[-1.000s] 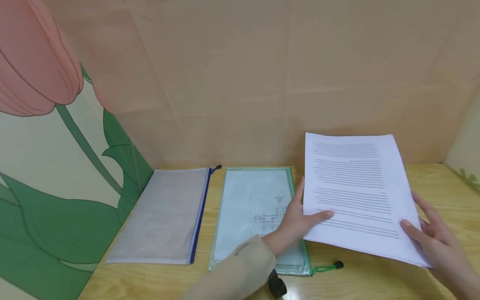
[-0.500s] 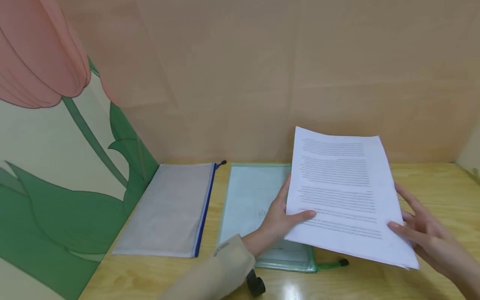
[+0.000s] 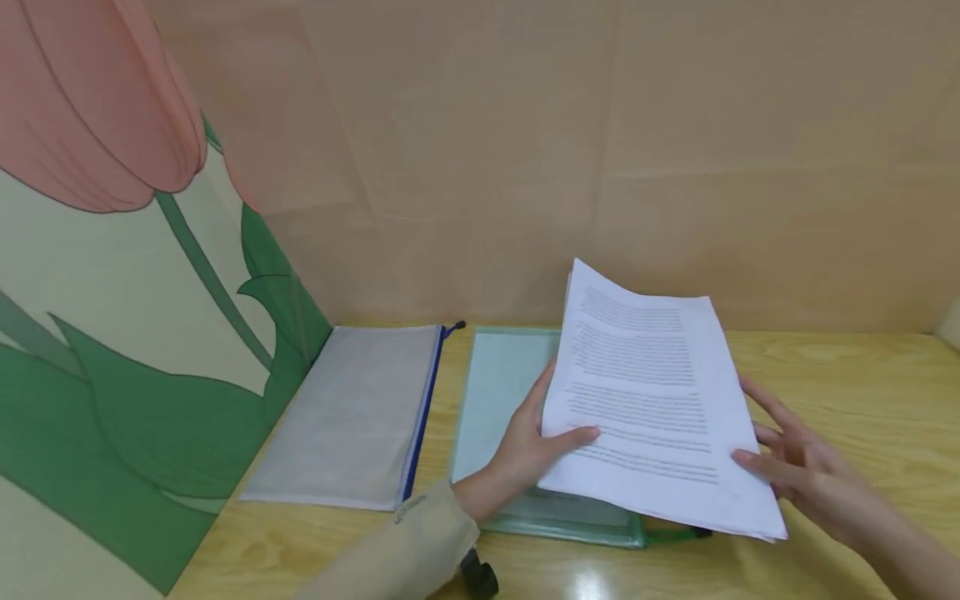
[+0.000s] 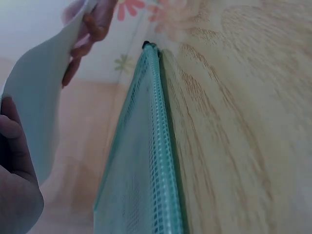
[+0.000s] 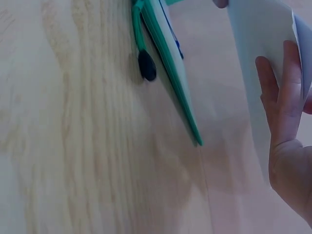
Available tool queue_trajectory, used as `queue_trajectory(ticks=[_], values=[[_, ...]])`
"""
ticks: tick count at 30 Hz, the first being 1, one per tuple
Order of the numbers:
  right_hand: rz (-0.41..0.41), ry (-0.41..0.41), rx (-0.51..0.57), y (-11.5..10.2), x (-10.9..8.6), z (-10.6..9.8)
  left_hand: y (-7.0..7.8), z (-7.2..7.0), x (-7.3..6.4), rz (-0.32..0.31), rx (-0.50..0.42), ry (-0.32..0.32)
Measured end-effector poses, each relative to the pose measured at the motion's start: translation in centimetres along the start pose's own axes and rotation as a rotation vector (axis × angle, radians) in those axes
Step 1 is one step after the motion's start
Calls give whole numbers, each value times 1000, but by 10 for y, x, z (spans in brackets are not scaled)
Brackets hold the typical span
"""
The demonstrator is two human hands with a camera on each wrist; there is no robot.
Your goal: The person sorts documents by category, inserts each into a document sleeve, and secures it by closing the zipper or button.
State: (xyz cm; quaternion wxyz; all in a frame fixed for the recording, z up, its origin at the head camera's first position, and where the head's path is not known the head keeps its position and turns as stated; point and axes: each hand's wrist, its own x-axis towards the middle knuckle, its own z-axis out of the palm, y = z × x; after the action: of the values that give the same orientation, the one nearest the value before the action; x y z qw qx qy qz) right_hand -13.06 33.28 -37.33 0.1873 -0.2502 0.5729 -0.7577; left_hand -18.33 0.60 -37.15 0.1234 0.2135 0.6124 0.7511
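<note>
Lifting the paper stack looks done, and setting it down is left: it tilts above the bench, partly covering the green pouch by the back edge. The left hand pinches its left side, thumb on the print; the right hand pinches its right side lightly, fingers fairly straight behind. The grey pouch lies flat at the back left corner. Only the head view shows the print; the left wrist view reveals the air under the sheets, the right wrist view the fingers against their back.
</note>
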Motion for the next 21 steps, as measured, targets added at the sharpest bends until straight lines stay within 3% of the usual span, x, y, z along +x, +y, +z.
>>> queue_trajectory(ticks=[8,21], values=[[49,-16,3,5,14,13,13,-14,-12,38,19,-8],[25,-1,31,13,40,35,18,-43,-30,-29,70,60]])
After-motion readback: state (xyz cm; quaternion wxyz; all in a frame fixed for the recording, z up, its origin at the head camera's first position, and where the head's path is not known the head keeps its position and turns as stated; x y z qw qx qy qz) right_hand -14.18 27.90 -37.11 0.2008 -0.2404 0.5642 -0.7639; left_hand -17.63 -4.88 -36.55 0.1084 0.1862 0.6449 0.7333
